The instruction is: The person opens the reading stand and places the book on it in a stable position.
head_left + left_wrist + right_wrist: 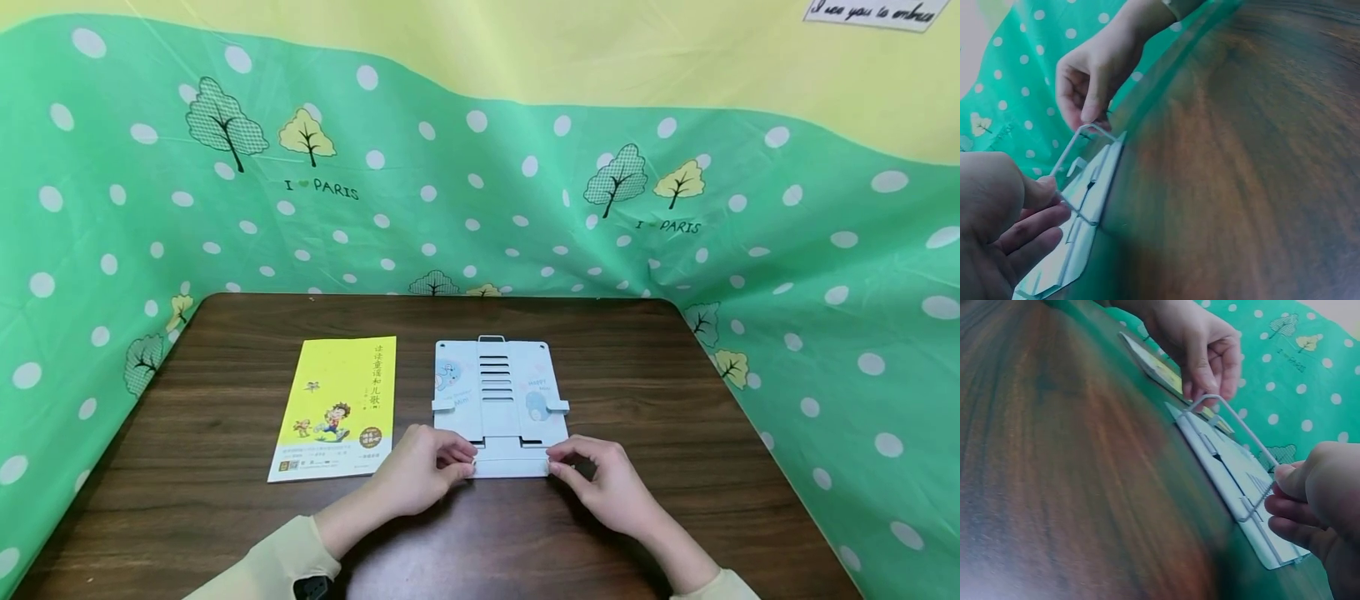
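Book stand (495,425), pale blue and white, lies flat on the worktop (225,367). At its near edge, the fingers of both hands pinch a wire bar (1249,432), which the wrist views show raised clear of the panel: the left hand (420,471) grips the stand's near left corner of the wire, the right hand (603,483) its near right. From the head view the wire is hard to make out, and each hand's inner fingertips are partly hidden. The stand's long axis runs away from the person, with a small loop (491,337) protruding at its far end; a left clip (444,407) and a right clip (558,407) jut from its sides. "HAPPY" reads on its right half; the faint lettering on its left is too small to tell.

Left of the stand, near but apart, lies a yellow book (337,400) titled 读读童谣和儿歌, its smaller print illegible. Nearer the person than the stand, a dark wrist device (311,587) and both sleeves are cut off by the frame. Beyond the stand hangs a dotted cloth (480,208) printed "I PARIS" with a heart; high to the stand's right, a cropped sign (877,12) reads "I see you to embrace".
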A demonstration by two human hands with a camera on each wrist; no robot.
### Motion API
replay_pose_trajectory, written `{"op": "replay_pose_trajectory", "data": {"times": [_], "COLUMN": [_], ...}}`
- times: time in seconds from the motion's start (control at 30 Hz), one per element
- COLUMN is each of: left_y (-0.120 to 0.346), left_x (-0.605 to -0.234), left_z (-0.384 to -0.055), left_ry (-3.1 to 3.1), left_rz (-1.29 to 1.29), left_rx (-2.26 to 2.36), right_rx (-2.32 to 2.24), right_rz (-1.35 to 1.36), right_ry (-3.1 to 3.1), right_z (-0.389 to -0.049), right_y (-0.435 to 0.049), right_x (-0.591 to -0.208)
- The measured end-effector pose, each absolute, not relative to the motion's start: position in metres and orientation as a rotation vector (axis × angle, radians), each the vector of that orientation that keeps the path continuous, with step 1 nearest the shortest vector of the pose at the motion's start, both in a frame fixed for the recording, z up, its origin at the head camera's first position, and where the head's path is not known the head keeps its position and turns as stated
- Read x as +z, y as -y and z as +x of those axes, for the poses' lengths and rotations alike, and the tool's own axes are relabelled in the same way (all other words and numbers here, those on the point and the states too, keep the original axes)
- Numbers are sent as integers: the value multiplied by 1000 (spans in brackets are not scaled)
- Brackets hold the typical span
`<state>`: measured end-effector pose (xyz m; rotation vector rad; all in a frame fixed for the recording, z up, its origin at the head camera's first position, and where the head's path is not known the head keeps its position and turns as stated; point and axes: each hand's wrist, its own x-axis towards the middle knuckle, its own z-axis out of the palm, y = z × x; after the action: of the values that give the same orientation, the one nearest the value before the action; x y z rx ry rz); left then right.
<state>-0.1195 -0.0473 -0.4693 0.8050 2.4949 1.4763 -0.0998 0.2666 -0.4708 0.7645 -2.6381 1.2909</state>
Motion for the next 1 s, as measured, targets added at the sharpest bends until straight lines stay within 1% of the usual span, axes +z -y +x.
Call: {"op": "replay_pose_trajectory", "data": {"times": [0.17,0.4,0.6,0.8,1.0], "left_y": [57,72,87,104,115], "left_x": [-462,-455,-449,-447,-443], "left_z": [-124,-132,-143,-157,-172], "left_ry": [-2450,-2428,-2371,-2293,-2288], "left_rz": [803,697,622,476,300], "left_rx": [1492,1509,1613,1704,1693], "right_rx": [1409,1500,1633,1749,1886], "right_rz": [726,659,578,482,354], "right_ry": [2669,2704,2659,2649,2670], "right_z": [-102,-107,-117,-133,-153], "right_y": [-274,-286,-298,-310,-322], "right_x": [-465,-459,-456,-451,-445]}}
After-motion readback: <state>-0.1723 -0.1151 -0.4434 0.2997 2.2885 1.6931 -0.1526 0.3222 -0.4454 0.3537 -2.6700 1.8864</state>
